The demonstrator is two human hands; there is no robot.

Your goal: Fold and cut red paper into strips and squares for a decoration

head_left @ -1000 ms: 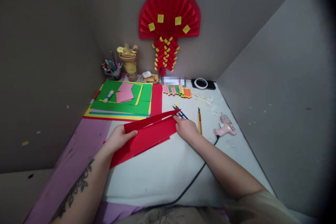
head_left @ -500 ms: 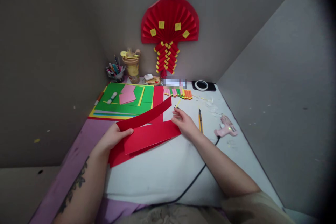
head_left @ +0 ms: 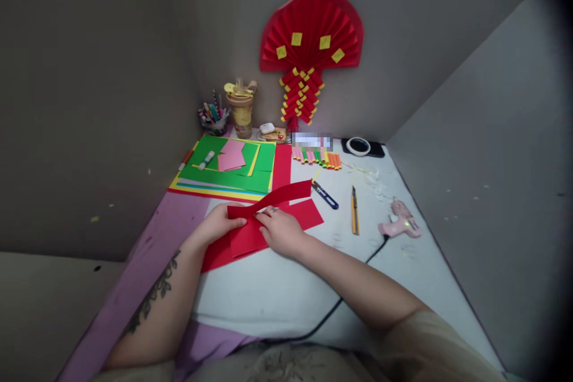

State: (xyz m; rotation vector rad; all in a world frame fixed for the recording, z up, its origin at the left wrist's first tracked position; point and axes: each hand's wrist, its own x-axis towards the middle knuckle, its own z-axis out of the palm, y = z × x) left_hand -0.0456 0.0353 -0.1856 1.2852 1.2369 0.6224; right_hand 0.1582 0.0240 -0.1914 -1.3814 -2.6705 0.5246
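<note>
My left hand (head_left: 219, 224) grips the left end of a red paper strip (head_left: 290, 192), thumb on top, with the strip's far end raised in a curve. Under it lies a wider folded piece of red paper (head_left: 248, 240), slanting over the table. My right hand (head_left: 282, 231) is closed at the strip's lower edge near the left thumb, its fingertips partly hidden behind the paper. Beyond the strip's right end lie dark blue thread snips (head_left: 327, 196). A yellow craft knife (head_left: 355, 212) is farther right.
A pink glue gun (head_left: 400, 221) with a black cord (head_left: 331, 310) lies at right. Green sheets (head_left: 215, 182) are stacked at left. Small paper rolls (head_left: 333, 160), a phone (head_left: 376, 149) and a cup (head_left: 242, 113) stand along the back, below a red fan decoration (head_left: 313, 30).
My right hand has moved left along the red paper, from its right end to near my left hand. The view has shifted, and the thread snips now show fully.
</note>
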